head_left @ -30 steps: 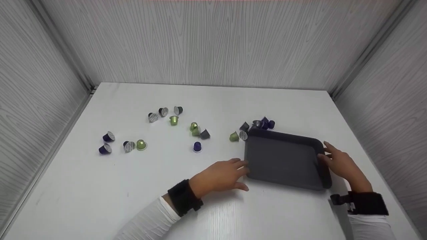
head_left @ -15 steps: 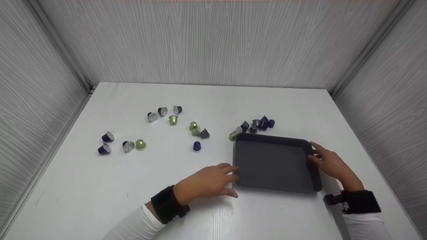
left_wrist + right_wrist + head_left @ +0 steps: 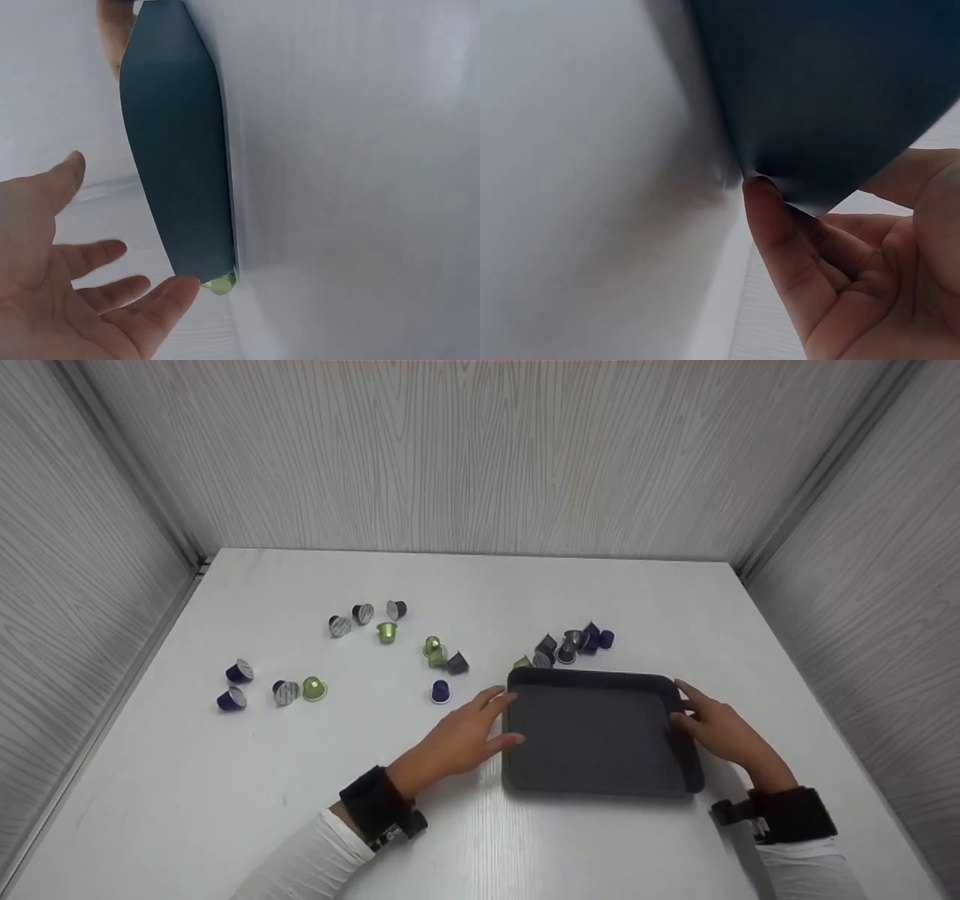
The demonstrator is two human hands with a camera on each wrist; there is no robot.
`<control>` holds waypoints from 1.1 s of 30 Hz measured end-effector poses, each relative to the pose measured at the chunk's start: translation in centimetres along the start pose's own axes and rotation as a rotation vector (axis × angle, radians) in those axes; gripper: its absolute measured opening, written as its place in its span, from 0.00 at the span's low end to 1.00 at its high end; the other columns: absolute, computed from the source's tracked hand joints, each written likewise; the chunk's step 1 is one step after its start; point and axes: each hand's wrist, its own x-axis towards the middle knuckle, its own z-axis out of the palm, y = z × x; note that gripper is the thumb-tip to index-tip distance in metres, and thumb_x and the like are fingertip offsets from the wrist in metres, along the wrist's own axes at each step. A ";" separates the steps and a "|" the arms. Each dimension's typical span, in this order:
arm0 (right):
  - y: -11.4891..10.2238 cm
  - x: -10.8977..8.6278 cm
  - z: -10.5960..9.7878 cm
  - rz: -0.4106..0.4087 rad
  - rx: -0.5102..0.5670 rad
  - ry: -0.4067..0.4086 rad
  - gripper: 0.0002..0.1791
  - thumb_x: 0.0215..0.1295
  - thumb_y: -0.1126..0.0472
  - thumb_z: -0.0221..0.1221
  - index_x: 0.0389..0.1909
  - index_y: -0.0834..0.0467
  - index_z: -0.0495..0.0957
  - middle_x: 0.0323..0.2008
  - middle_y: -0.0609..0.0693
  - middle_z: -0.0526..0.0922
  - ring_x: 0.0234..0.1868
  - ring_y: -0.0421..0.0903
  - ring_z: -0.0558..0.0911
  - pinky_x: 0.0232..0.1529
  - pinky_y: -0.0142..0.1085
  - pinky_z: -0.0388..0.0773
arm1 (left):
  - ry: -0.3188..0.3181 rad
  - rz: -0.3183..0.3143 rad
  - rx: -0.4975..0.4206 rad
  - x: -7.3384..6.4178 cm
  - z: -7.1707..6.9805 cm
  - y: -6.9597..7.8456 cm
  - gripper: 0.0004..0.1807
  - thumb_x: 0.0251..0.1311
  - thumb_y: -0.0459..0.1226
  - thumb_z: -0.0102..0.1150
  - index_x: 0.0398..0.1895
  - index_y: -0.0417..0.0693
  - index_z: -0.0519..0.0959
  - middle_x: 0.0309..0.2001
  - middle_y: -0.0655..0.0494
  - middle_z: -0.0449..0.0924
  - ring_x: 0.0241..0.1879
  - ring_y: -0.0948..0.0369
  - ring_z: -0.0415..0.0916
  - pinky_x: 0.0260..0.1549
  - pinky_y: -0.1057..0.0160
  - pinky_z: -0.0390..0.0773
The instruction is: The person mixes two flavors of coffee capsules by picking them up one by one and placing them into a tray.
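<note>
A dark grey rectangular tray [image 3: 592, 735] with a raised rim lies on the white table, right of centre. My right hand [image 3: 720, 727] grips its right side, thumb over the rim and fingers along the outer wall. In the right wrist view, the fingertips [image 3: 761, 199] press at the tray's lower edge. At the opposite side my left hand [image 3: 457, 739] spreads its fingers, with the tips right at the left rim. The left wrist view shows that hand's palm and loosely parted fingers [image 3: 161, 307] near the tray's corner. A green coffee capsule [image 3: 523, 663] peeks out behind the far left corner.
Purple, black and grey capsules [image 3: 567, 651] cluster just behind the tray. One purple capsule [image 3: 440, 691] stands left of it, near a green and grey group [image 3: 437, 656]. Several more capsules [image 3: 286, 692] lie scattered to the left. Grey wood-grain panels [image 3: 480, 457] enclose the table.
The tray has slid left and slightly toward me and turned straighter, both hands moving with it. My left hand has shifted up along the left rim. The capsules behind the tray show more.
</note>
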 end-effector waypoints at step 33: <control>-5.1 2.5 3.7 -0.128 0.114 -0.112 0.37 0.73 0.53 0.55 0.76 0.56 0.51 0.63 0.67 0.71 0.61 0.63 0.74 0.56 0.56 0.73 | -0.033 -0.207 -0.064 -4.4 -2.3 -4.1 0.42 0.66 0.38 0.58 0.75 0.32 0.47 0.75 0.38 0.50 0.53 0.45 0.75 0.53 0.51 0.74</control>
